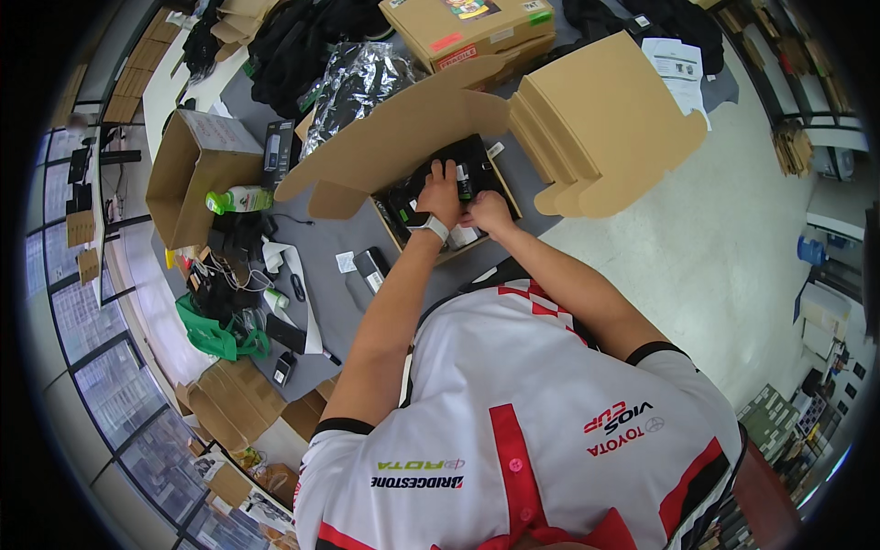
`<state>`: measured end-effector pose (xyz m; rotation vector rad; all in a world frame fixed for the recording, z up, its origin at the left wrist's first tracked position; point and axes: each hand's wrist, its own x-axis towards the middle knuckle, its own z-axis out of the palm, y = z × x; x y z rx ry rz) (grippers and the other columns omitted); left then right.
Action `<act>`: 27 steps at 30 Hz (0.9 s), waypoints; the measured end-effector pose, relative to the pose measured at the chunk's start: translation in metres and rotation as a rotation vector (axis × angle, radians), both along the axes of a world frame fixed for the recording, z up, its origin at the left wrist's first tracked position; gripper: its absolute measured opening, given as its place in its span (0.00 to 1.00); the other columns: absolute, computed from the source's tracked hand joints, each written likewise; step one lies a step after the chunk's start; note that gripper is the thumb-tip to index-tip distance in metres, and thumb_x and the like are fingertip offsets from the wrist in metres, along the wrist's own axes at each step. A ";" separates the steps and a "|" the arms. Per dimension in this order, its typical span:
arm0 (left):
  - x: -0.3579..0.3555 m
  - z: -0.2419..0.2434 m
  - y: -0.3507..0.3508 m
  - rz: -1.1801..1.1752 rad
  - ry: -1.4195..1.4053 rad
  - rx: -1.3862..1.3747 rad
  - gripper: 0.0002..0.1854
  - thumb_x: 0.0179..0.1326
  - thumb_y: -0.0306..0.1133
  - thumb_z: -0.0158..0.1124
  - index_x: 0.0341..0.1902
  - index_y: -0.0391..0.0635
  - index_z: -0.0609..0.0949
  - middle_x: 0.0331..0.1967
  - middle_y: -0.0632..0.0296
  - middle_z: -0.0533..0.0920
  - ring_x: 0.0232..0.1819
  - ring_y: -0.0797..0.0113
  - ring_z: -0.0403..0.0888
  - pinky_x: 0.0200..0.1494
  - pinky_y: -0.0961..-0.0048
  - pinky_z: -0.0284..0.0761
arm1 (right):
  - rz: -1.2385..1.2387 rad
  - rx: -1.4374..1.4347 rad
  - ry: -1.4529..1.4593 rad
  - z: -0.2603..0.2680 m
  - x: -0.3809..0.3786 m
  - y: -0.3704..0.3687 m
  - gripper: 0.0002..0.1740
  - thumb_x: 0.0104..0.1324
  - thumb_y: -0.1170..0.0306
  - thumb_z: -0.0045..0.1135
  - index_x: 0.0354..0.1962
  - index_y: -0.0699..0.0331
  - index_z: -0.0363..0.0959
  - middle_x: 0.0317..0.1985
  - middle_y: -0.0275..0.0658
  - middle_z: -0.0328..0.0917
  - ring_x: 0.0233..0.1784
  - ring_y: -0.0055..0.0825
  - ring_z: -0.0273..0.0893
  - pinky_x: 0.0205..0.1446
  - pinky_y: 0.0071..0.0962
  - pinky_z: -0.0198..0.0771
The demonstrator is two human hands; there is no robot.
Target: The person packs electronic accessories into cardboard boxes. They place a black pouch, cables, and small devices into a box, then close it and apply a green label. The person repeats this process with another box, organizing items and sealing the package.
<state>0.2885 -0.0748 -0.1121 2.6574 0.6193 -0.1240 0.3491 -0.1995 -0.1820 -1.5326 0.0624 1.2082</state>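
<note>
An open cardboard box [517, 199] stands before me, with its large lid [405, 130] folded up on the far side. Black fabric [474, 148] and other dark items fill much of it, and a pale packet [462, 236] lies near its front. My left hand [440, 192], with a light watch at the wrist, reaches in from above and rests its fingers on the dark contents. Close beside it, my right hand [489, 212] is bent down inside the box, fingertips near the left wrist. What the fingertips pinch, if anything, is hidden.
Flattened or stacked cardboard boxes [591, 124] stand to the right on the grey table [330, 240]. At left are an open carton [175, 179], a green-capped bottle [240, 199], tangled cables [230, 275] and a green bag [213, 333]. A black device [372, 265] lies near my left forearm.
</note>
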 end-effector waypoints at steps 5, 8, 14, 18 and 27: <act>-0.008 -0.035 -0.002 -0.057 0.027 0.269 0.45 0.54 0.33 0.76 0.74 0.32 0.66 0.68 0.38 0.73 0.60 0.43 0.81 0.61 0.54 0.81 | 0.485 -0.242 -0.533 0.046 0.033 -0.007 0.08 0.68 0.79 0.62 0.38 0.76 0.72 0.36 0.59 0.85 0.28 0.44 0.89 0.36 0.38 0.86; -0.013 -0.041 0.000 -0.075 0.019 0.266 0.46 0.57 0.35 0.76 0.77 0.35 0.66 0.68 0.40 0.73 0.62 0.43 0.79 0.63 0.52 0.77 | 0.525 -0.223 -1.101 0.078 0.044 -0.007 0.17 0.65 0.77 0.67 0.49 0.70 0.72 0.45 0.59 0.81 0.44 0.52 0.88 0.46 0.46 0.83; -0.029 0.011 0.004 0.020 -0.161 -0.001 0.43 0.55 0.35 0.81 0.74 0.41 0.71 0.68 0.40 0.74 0.61 0.45 0.80 0.60 0.54 0.78 | 0.659 -0.257 -1.290 0.057 0.065 0.011 0.33 0.63 0.81 0.62 0.66 0.77 0.64 0.63 0.61 0.69 0.60 0.60 0.80 0.60 0.50 0.80; -0.075 0.001 0.009 0.371 -0.130 -0.251 0.32 0.53 0.36 0.84 0.60 0.39 0.81 0.50 0.44 0.85 0.50 0.48 0.87 0.51 0.59 0.83 | 0.627 -0.262 -1.320 0.045 0.054 0.022 0.38 0.61 0.85 0.56 0.70 0.78 0.60 0.69 0.62 0.66 0.63 0.61 0.78 0.64 0.49 0.79; -0.081 -0.032 -0.025 0.531 -0.055 -0.447 0.16 0.62 0.37 0.77 0.46 0.38 0.87 0.36 0.49 0.91 0.42 0.48 0.91 0.50 0.58 0.85 | 0.690 -0.227 -1.174 0.048 0.058 0.023 0.35 0.61 0.82 0.57 0.67 0.71 0.64 0.62 0.58 0.75 0.66 0.57 0.76 0.69 0.47 0.76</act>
